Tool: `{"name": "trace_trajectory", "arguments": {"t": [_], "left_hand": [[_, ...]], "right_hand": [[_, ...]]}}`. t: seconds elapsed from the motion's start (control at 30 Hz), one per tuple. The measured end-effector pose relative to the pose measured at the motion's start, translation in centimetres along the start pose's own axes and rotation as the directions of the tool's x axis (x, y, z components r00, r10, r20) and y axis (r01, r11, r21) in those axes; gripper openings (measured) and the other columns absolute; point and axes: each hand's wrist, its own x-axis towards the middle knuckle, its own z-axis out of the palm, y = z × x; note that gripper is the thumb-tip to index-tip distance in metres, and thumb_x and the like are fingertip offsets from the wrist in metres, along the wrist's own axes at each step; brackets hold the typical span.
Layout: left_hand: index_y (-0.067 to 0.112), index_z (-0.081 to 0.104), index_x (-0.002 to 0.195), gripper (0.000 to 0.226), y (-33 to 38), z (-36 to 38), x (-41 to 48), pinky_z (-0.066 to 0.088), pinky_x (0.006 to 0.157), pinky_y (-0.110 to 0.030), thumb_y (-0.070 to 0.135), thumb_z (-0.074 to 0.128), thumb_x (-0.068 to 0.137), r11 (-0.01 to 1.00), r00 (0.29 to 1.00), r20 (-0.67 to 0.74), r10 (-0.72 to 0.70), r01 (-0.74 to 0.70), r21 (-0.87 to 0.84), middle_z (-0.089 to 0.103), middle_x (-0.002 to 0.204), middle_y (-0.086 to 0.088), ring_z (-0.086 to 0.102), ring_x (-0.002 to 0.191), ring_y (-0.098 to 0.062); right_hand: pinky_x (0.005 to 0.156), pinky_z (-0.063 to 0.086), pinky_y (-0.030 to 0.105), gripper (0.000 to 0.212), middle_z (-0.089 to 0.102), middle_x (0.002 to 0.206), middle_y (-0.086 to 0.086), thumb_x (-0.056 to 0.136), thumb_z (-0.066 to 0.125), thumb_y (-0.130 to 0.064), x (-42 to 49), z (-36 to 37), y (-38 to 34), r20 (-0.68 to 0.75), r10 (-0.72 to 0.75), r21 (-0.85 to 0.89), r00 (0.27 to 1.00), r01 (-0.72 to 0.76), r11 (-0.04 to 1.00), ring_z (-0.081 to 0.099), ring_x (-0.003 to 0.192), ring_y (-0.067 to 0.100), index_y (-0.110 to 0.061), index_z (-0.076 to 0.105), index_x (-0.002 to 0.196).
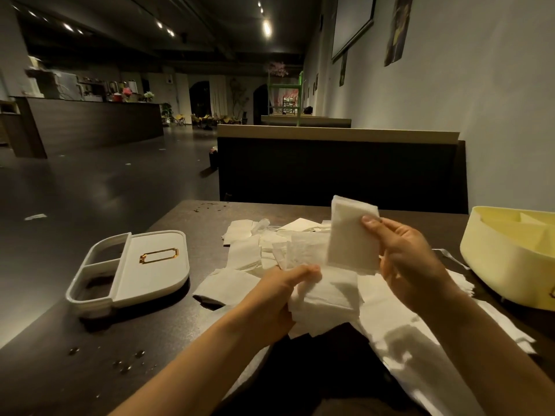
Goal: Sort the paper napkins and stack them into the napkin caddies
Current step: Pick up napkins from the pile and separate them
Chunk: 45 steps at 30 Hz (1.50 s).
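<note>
My right hand (411, 259) pinches a folded white napkin (351, 235) and holds it upright above the table. Lower and to the left, my left hand (285, 292) grips a stack of white napkins (327, 301) near the table's front edge. A loose pile of napkins (258, 250) is spread over the dark table (60, 370) behind and around both hands. On the left lies a white caddy (135, 268) with a gold handle on its lid part and two open compartments. At the right edge stands a yellow caddy (507, 253) with napkins inside.
Water drops (126, 364) lie on the table's front left. A dark booth seat back (339, 169) rises behind the table. A wall runs along the right. An open floor and a bar counter (90, 124) lie to the left.
</note>
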Motion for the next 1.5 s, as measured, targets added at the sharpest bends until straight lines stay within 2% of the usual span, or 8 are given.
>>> {"name": "trace_trajectory", "arguments": {"t": [0.23,0.43,0.63,0.73,0.83,0.97,1.13,1.5], "left_hand": [[0.007,0.062,0.114,0.03,0.1,-0.2,0.2,0.058,0.063,-0.032,0.019,0.048,0.091,0.998,1.0,-0.006,0.013,-0.013,-0.062,0.067,0.089,-0.013,0.066,0.077,-0.025],[0.023,0.061,0.099,0.039,0.2,0.1,-0.1,0.059,0.068,-0.034,0.054,0.049,0.08,0.999,0.998,0.026,0.049,-0.05,0.009,0.073,0.095,-0.007,0.07,0.086,-0.021],[0.011,0.065,0.107,0.037,-0.4,0.5,0.1,0.059,0.057,-0.035,0.025,0.071,0.073,0.996,0.993,-0.084,0.088,-0.09,-0.022,0.073,0.084,-0.009,0.069,0.081,-0.022],[0.015,0.069,0.102,0.019,-0.3,0.5,-0.1,0.059,0.069,-0.037,0.02,0.064,0.084,0.986,0.989,-0.082,0.121,-0.129,-0.103,0.074,0.089,-0.009,0.07,0.083,-0.022],[0.018,0.066,0.106,0.025,0.0,0.3,-0.5,0.049,0.089,-0.047,0.026,0.061,0.083,0.986,0.988,-0.088,0.128,-0.137,-0.097,0.066,0.109,-0.013,0.061,0.101,-0.027],[0.015,0.057,0.119,0.051,0.3,0.3,-1.0,0.052,0.089,-0.052,0.029,0.074,0.074,0.958,0.956,-0.081,0.281,-0.284,-0.026,0.062,0.111,-0.017,0.06,0.101,-0.03],[0.008,0.059,0.116,0.079,0.1,-0.8,-3.4,0.054,0.086,-0.036,0.039,0.089,0.049,0.907,0.919,0.083,0.385,-0.393,0.153,0.068,0.102,-0.008,0.064,0.096,-0.02],[0.023,0.056,0.111,0.044,-4.2,-1.2,-9.3,0.056,0.074,-0.025,0.012,0.068,0.07,0.801,0.924,0.075,0.374,-0.362,0.477,0.069,0.103,0.006,0.067,0.094,-0.011]], "right_hand": [[0.075,0.053,0.037,0.022,0.068,0.085,0.009,0.081,0.061,-0.025,-0.5,0.4,1.1,0.191,0.2,-0.269,0.961,-0.145,0.952,0.062,0.079,0.02,-0.008,0.068,0.093],[0.07,0.056,0.041,0.012,0.071,0.079,0.004,0.085,0.065,-0.024,-1.0,1.6,2.6,0.11,-0.083,-0.517,0.99,0.128,0.846,0.065,0.076,0.02,-0.024,0.072,0.075],[0.058,0.049,0.016,0.036,0.055,0.098,-0.004,0.08,0.07,-0.036,-0.8,1.9,3.4,0.114,-0.324,-0.721,0.939,0.302,0.623,0.055,0.081,0.009,-0.02,0.053,0.108],[0.082,0.055,0.033,0.066,0.052,0.119,0.003,0.073,0.069,-0.053,-0.2,1.4,3.0,0.105,0.019,-0.591,0.994,0.047,0.806,0.057,0.1,0.016,-0.021,0.043,0.124],[0.092,0.052,0.048,0.083,0.059,0.122,0.015,0.06,0.081,-0.051,-0.5,1.4,2.2,0.272,0.353,-0.397,0.895,-0.229,0.889,0.061,0.109,0.031,-0.013,0.048,0.126],[0.088,0.055,0.039,0.036,0.065,0.107,0.014,0.077,0.071,-0.005,-2.0,1.2,1.4,0.277,0.212,-0.352,0.937,-0.106,0.93,0.062,0.102,0.028,-0.008,0.057,0.111],[0.085,0.054,0.038,0.039,0.069,0.101,0.011,0.069,0.074,-0.006,-5.3,-0.9,0.1,0.224,0.08,-0.276,0.971,-0.016,0.961,0.063,0.099,0.026,-0.013,0.062,0.105],[0.07,0.057,0.026,0.04,0.068,0.103,0.003,0.079,0.068,0.002,-12.1,-0.1,2.9,0.21,0.071,-0.322,0.975,0.0,0.947,0.068,0.091,0.009,-0.021,0.056,0.109]]}}
